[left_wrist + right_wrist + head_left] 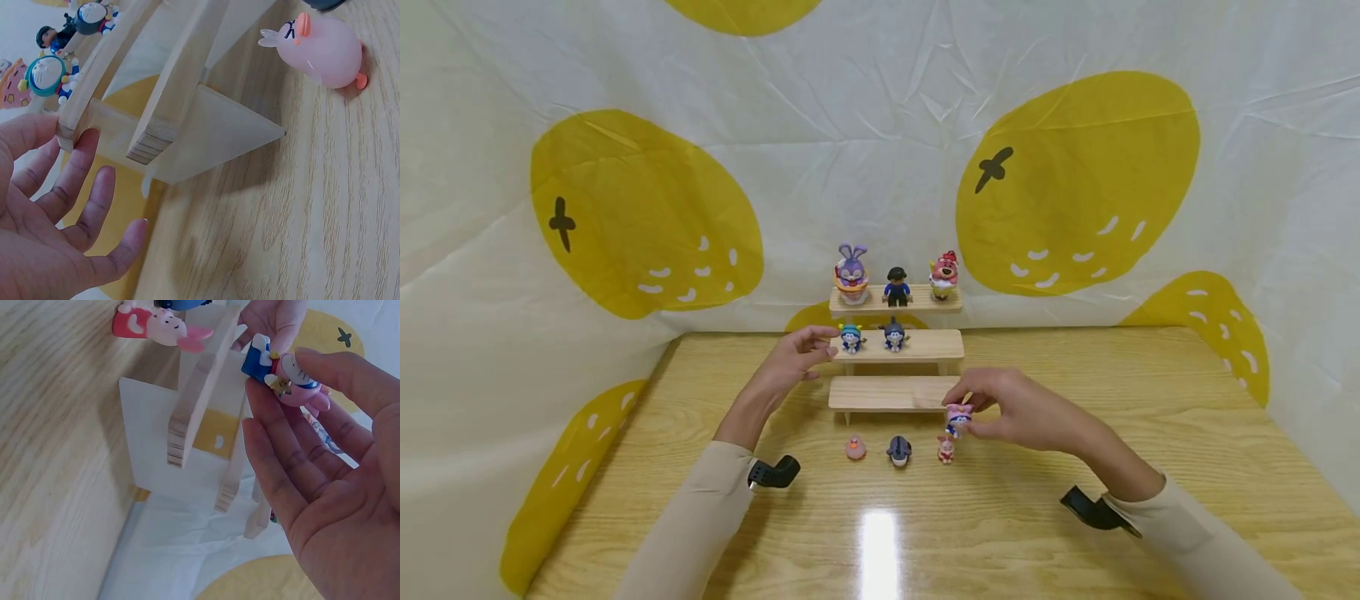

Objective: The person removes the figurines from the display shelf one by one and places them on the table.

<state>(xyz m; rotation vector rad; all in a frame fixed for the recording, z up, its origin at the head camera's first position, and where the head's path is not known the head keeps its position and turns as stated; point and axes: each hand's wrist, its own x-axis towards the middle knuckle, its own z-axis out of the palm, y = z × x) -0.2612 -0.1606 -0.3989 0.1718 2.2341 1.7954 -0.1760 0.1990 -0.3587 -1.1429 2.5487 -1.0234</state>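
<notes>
My right hand [1011,408] pinches a small cat figurine with a pink hood and blue body [290,378] between thumb and fingertips, just off the right front of the lowest tier. My left hand [790,362] is at the left end of the middle tier [917,344] of a three-step wooden display stand; in the left wrist view its fingertips touch or nearly touch the plank end, the other fingers spread loosely. On that tier stand a teal-hooded figurine [851,338] and a dark-hooded figurine [894,336]. The lowest tier [880,393] shows bare wood.
A purple rabbit figurine [852,275], a blue-shirted toy person [897,287] and a pink bear figurine [944,277] stand on the top tier. In front of the stand are a pink duck [328,53], a dark whale-like toy [899,451] and a pink piglet figurine [159,326].
</notes>
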